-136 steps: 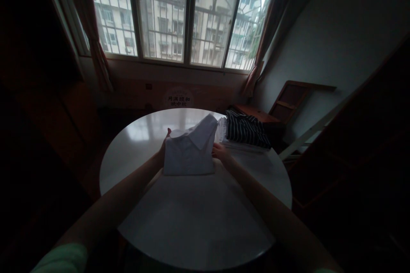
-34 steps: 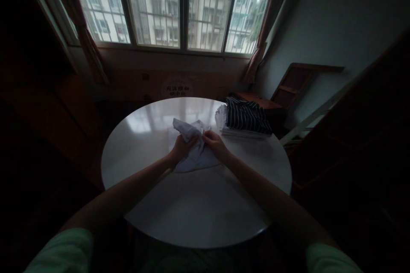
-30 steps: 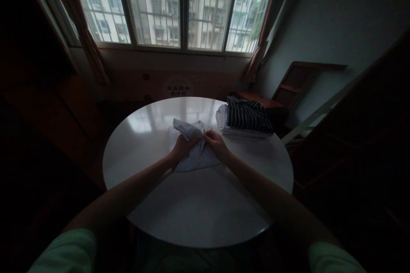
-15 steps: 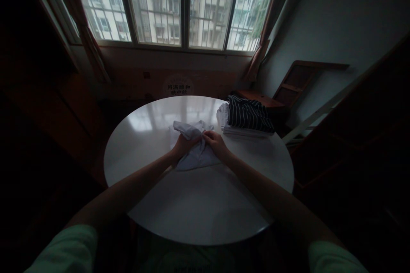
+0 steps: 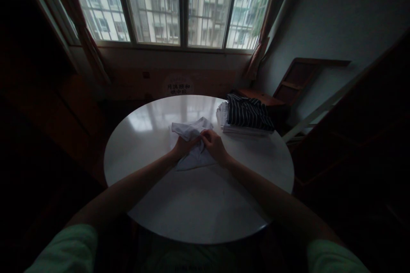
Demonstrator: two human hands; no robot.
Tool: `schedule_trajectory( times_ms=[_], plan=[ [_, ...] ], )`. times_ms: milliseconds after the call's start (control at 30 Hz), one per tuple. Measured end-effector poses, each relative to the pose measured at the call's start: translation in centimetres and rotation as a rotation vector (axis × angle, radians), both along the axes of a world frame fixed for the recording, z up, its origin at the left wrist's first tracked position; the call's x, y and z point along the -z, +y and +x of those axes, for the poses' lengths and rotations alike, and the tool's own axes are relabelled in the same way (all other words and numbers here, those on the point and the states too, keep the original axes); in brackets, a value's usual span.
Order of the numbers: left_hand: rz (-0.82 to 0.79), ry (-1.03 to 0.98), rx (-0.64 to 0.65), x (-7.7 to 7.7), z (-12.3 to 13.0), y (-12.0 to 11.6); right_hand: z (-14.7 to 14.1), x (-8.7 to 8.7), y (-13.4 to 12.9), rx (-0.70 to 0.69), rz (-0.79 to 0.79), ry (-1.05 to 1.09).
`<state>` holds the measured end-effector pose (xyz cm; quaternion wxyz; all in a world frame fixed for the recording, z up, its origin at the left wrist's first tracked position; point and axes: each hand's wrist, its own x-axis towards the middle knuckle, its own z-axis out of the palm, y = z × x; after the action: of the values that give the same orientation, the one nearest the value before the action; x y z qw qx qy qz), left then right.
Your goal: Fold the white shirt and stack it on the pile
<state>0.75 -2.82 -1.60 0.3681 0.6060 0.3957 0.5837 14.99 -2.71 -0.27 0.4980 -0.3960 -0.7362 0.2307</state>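
I saw the left hand (image 5: 183, 146) gripping the bunched white garment (image 5: 196, 160) mid-worktop (image 5: 192, 209), the right hand (image 5: 216, 145) pinching it. Judged unfinished: not flat. Far right, the stack (image 5: 248, 114) looked already folded.

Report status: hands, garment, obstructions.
Left hand and right hand: both gripping white collared cloth shirt, bunched on round white table. Black-and-white striped folded garment off to the right, not in the way.
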Motion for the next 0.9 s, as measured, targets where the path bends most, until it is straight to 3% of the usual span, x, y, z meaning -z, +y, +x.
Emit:
schedule_trajectory(
  times_ms=[267, 500, 633, 900],
  plan=[
    [0.059, 0.037, 0.059, -0.3, -0.2, -0.1, 0.0, -0.7, -0.9, 0.127, 0.271, -0.09],
    [0.043, 0.06, 0.052, -0.1, -0.1, -0.2, 0.2, -1.4, -1.3, 0.112, 0.335, -0.266],
    [0.032, 0.108, 0.025, -0.3, 0.0, -0.4, 0.0, -1.7, -1.1, 0.071, 0.283, -0.287],
    [0.06, 0.12, 0.046, -0.6, 0.1, -1.0, -0.1, -1.2, -0.2, 0.011, -0.058, 0.043]
  ],
)
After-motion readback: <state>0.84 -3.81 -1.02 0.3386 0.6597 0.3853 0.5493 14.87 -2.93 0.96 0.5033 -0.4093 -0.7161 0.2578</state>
